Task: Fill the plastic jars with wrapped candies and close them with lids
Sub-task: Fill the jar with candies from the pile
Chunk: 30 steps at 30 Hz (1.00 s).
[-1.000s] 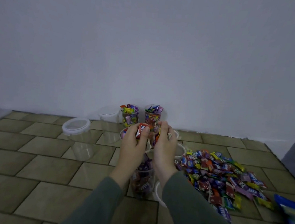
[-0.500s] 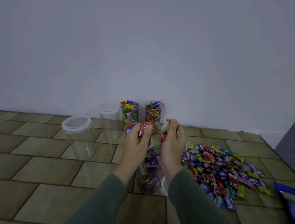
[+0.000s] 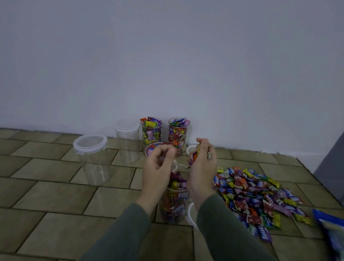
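Candies (image 3: pixel 250 197) heaped on floor right of your jar (image 3: pixel 174 203) | your left hand (image 3: pixel 157 170) pinches nothing visible above jar | your right hand (image 3: pixel 202 170) clutches wrapped candies (image 3: pixel 195 156).

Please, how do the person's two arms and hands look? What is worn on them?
Both arms wear long, dark grey-green sleeves of plain cloth that end at the wrists. The left hand and the right hand are bare: no gloves. No watch, bracelet, print or marking shows on either; rings cannot be told for sure.
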Tool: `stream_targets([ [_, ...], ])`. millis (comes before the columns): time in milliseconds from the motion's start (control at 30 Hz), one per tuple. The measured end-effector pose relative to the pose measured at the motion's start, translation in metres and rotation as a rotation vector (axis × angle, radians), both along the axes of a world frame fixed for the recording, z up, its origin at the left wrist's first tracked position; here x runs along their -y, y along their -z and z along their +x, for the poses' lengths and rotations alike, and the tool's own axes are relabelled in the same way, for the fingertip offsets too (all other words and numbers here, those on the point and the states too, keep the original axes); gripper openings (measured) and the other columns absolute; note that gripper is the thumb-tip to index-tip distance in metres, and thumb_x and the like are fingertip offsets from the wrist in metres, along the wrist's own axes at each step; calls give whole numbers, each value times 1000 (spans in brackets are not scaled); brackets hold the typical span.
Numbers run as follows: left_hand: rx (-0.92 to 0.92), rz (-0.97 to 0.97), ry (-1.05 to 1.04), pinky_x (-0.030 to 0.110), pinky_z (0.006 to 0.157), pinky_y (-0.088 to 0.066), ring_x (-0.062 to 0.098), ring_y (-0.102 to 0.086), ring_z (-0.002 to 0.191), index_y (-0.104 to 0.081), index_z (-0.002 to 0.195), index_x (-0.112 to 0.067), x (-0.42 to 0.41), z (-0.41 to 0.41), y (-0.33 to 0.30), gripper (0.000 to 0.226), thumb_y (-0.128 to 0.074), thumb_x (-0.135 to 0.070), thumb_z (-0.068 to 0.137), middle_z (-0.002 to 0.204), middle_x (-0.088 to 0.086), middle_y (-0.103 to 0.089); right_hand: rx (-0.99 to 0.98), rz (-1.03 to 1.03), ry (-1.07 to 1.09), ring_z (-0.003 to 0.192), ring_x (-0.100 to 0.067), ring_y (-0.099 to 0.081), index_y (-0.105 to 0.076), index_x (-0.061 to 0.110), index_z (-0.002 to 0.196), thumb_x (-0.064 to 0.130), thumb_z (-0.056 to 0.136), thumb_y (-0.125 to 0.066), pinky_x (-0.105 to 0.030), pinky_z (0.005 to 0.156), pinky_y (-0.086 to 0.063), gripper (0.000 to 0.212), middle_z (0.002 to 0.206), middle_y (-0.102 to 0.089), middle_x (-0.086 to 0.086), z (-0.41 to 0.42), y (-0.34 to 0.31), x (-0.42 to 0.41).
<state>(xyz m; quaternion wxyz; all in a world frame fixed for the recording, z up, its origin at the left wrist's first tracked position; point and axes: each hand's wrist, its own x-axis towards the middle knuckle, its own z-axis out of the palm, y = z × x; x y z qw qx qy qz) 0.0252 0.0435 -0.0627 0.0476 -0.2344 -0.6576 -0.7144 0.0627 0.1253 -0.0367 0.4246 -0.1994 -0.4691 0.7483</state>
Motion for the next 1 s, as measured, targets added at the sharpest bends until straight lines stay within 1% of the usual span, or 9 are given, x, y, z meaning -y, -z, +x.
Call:
stream_targets([
  [100, 126, 106, -48, 26, 79, -54, 10, -66, 90, -64, 104, -17, 3, 6, 20, 20, -48, -28, 100, 96, -5, -69, 26, 1, 1, 50, -1, -49, -64, 19, 91, 33, 100, -47, -14, 44, -39, 24, 61, -57, 9, -1, 1, -1],
  [267, 235, 132, 21, 11, 77, -49, 5, -65, 98, -65, 112, -17, -2, 14, 36, 47, -33, -47, 96, 105, -3, -70, 82, 56, -9, 72, -8, -56, -66, 23, 89, 38, 98, -48, -19, 61, -46, 24, 80, -61, 4, -5, 3, -2],
  [400, 330, 160, 67, 32, 91, -50, 14, -67, 102, -68, 107, -18, -8, 15, 46, 58, -32, -58, 87, 104, 0, -73, 88, 0, -123, 62, -9, -60, -64, 20, 83, 31, 98, -53, -27, 58, -51, 22, 69, -62, 6, -4, 1, -3],
  [500, 339, 184, 39, 41, 93, -51, 19, -68, 101, -70, 101, -20, -10, 14, 50, 56, -34, -60, 87, 102, 3, -73, 46, 42, -210, 68, -20, -59, -63, 12, 80, 21, 96, -55, -35, 70, -52, 20, 74, -61, -5, -5, 3, -4],
  [600, 370, 212, 56, 39, 89, -53, 23, -68, 101, -69, 101, -22, -11, 14, 49, 53, -36, -62, 89, 102, 6, -73, 8, 98, -264, 67, -16, -57, -60, 5, 80, 7, 95, -52, -19, 58, -50, 17, 77, -59, -7, -3, 1, -5],
  [667, 345, 205, 55, 35, 87, -52, 21, -68, 100, -69, 101, -17, -11, 12, 50, 58, -35, -63, 93, 102, 6, -73, 14, 160, -329, 66, -13, -57, -60, 6, 78, -3, 91, -49, -17, 54, -48, 19, 77, -58, -6, -2, 0, -5],
  [800, 339, 202, 47, 26, 79, -53, 17, -69, 97, -68, 99, -21, -10, 14, 49, 49, -35, -57, 91, 98, 3, -73, 205, 552, -414, 75, -11, -53, -61, 17, 82, -13, 84, -47, -22, 68, -49, 33, 80, -49, -2, -3, 1, -11],
  [867, 326, 174, 55, 34, 85, -54, 21, -68, 101, -70, 99, -27, -10, 11, 53, 47, -38, -61, 94, 101, 5, -73, 297, 788, -506, 80, -9, -53, -62, 25, 88, -8, 86, -51, -26, 77, -50, 35, 86, -51, 0, 0, 2, -14],
  [1000, 272, 159, 43, 40, 92, -51, 20, -66, 103, -69, 105, -22, -9, 7, 56, 54, -35, -62, 92, 104, 6, -72, 395, 1196, -591, 111, -8, -49, -59, 23, 111, -2, 86, -55, -12, 93, -39, 36, 118, -52, 1, 8, 8, -23],
])
